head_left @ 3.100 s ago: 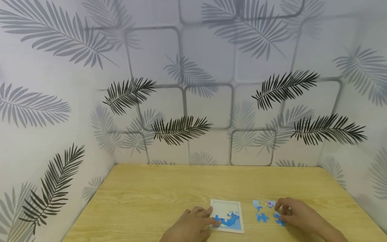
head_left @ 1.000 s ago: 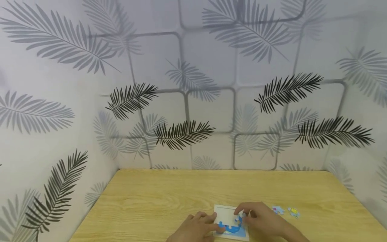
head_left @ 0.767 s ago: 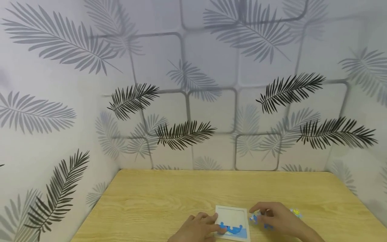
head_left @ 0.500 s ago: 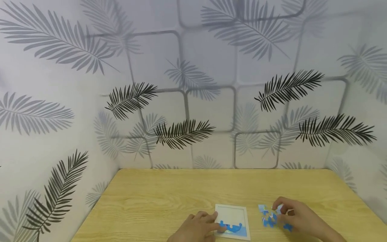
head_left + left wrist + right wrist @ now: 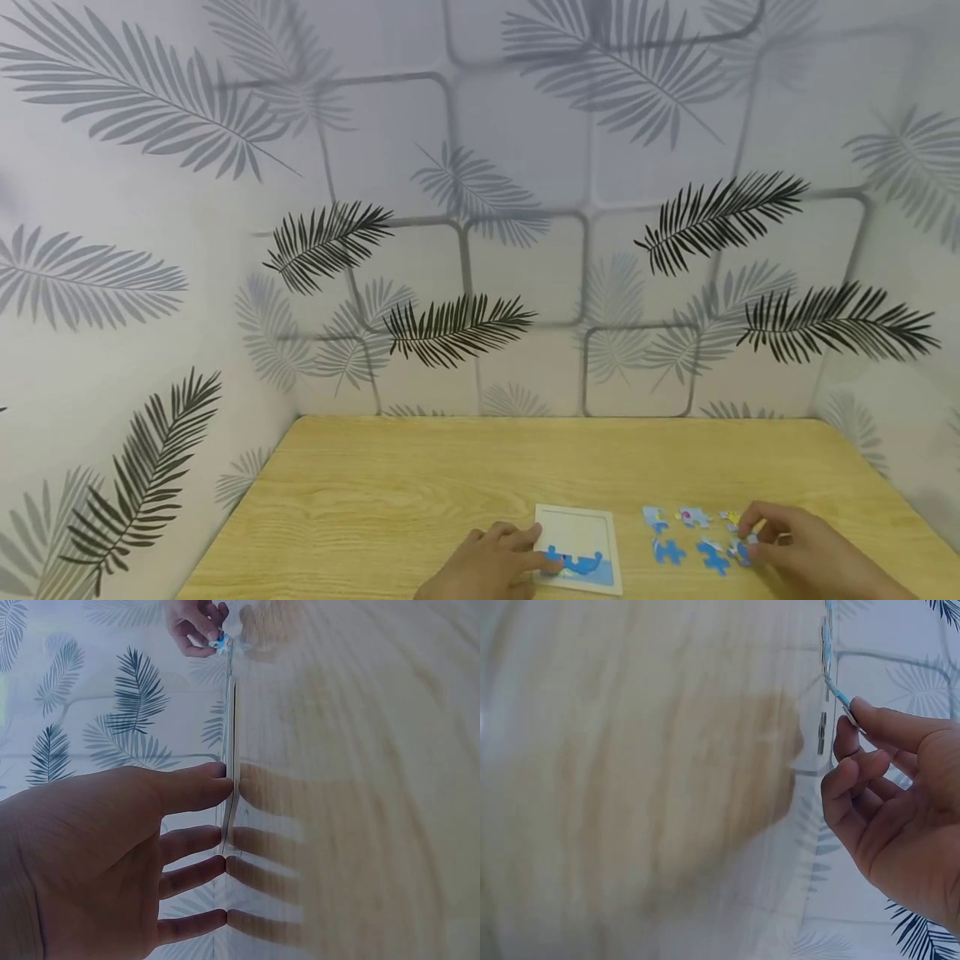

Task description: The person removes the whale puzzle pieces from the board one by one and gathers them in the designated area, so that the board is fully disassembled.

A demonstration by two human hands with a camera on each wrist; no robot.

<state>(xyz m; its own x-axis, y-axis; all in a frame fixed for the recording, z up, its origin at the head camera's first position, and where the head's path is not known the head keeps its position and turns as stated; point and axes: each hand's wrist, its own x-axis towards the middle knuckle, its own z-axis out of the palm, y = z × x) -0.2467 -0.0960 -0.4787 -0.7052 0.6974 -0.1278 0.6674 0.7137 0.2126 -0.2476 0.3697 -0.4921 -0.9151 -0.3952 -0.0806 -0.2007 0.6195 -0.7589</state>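
White frame (image 5: pixel 573 531) seems steadied by the left hand (image 5: pixel 489 565), fingers spread nearly straight, while the right hand (image 5: pixel 806 543) pinches a puzzle piece (image 5: pixel 838 693).

Joined jigsaw pieces (image 5: pixel 590 570) lie in the near part of a puzzle tray (image 5: pixel 579 531) on a table (image 5: pixel 420 467). Loose pieces (image 5: pixel 669 552) sit right of the tray.

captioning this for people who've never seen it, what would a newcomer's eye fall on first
Probably the wall, whose bold black and grey leaf print fills most of the head view behind the table. Next, below it, the white puzzle frame, blue only along its lower part, with the left hand touching its left side. To its right lie loose puzzle pieces, where the right hand pinches one.
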